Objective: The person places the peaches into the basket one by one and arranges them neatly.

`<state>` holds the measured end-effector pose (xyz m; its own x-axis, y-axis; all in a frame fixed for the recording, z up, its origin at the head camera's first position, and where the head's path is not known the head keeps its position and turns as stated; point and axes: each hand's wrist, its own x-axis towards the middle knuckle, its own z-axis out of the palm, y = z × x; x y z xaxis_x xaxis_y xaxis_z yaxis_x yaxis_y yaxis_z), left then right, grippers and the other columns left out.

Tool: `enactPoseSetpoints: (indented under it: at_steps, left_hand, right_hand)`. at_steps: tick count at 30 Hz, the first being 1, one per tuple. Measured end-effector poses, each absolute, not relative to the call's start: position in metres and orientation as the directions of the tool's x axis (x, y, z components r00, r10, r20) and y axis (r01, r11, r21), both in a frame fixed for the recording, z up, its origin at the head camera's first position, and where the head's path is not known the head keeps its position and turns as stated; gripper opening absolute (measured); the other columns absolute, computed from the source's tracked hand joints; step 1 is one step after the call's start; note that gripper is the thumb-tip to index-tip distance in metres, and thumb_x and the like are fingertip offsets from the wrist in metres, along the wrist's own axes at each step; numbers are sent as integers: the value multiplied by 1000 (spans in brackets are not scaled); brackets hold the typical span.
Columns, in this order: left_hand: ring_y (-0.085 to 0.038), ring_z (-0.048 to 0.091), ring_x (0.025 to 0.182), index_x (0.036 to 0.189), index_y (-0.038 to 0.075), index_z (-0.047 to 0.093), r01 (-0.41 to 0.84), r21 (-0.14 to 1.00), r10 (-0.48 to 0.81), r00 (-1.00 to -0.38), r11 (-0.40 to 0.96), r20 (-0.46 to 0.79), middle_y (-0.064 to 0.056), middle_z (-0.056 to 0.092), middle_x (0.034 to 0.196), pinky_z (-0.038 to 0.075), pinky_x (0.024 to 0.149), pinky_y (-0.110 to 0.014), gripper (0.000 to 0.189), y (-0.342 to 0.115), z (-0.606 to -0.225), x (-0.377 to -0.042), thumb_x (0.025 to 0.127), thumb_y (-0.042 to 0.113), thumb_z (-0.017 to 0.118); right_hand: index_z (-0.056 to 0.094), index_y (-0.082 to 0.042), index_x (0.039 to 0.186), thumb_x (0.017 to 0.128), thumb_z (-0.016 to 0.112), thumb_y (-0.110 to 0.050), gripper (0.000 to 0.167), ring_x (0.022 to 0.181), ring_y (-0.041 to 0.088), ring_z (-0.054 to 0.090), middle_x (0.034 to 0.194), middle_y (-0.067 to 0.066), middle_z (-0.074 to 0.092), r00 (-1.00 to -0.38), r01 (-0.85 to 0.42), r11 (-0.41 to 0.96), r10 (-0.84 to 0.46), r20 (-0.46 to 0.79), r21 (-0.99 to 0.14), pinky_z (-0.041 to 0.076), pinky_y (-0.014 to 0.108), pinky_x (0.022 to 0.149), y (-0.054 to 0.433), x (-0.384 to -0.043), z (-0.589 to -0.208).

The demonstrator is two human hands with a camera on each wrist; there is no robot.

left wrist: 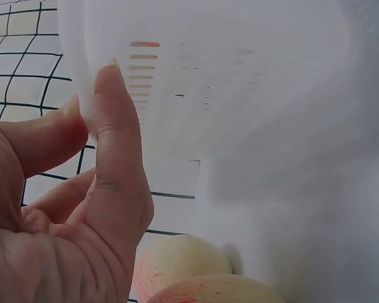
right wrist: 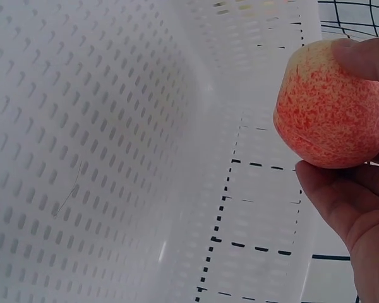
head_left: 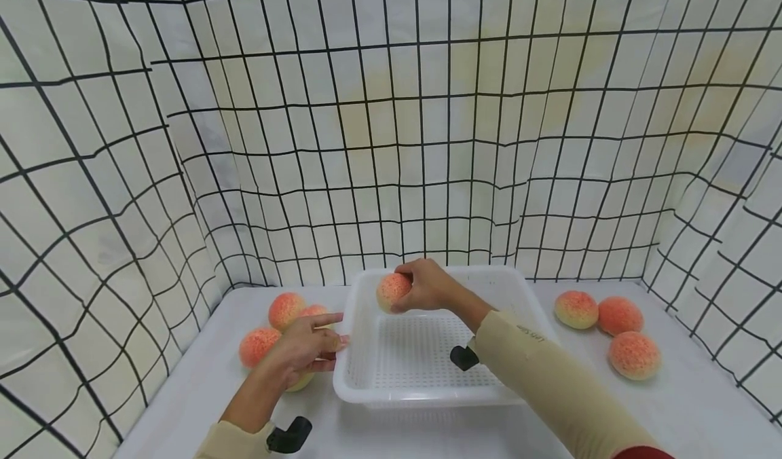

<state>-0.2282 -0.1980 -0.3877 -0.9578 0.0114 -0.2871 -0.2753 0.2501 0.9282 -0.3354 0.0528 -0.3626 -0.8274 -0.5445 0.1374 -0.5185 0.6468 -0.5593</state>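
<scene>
Over the far left corner of a white perforated plastic basket (head_left: pixel 427 396), my right hand (head_left: pixel 430 286) holds a red-and-yellow peach (head_left: pixel 393 292). The right wrist view shows the thumb and fingers around that peach (right wrist: pixel 331 107), above the slotted basket wall (right wrist: pixel 259 208). My left hand (head_left: pixel 305 343) is at the basket's left rim. In the left wrist view, its thumb and a finger (left wrist: pixel 119 145) meet the rim from either side. Several peaches (head_left: pixel 286 309) lie just left of this hand, partly hidden by it.
Three more peaches (head_left: pixel 634 356) sit together on the white tabletop (head_left: pixel 391 438) right of the basket. White walls with a black wire grid (head_left: pixel 427 140) enclose the table at the back and both sides. Black camera mounts (head_left: pixel 290 435) stick out from both wrists.
</scene>
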Motion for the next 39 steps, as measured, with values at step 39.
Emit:
enactPoseSetpoints:
  at_steps: [39]
  left_hand:
    - [-17, 71, 75, 152, 1, 49, -251, 938, 54, -961, 239, -271, -8, 77, 95, 63, 64, -32, 67, -199, -389, -227, 92, 9, 78]
  right_hand:
    - [76, -10, 101, 76, 89, -30, 35, 78, 12, 61, 86, -4, 70, -854, -468, 688, -514, 83, -555, 52, 24, 69, 38, -338, -380]
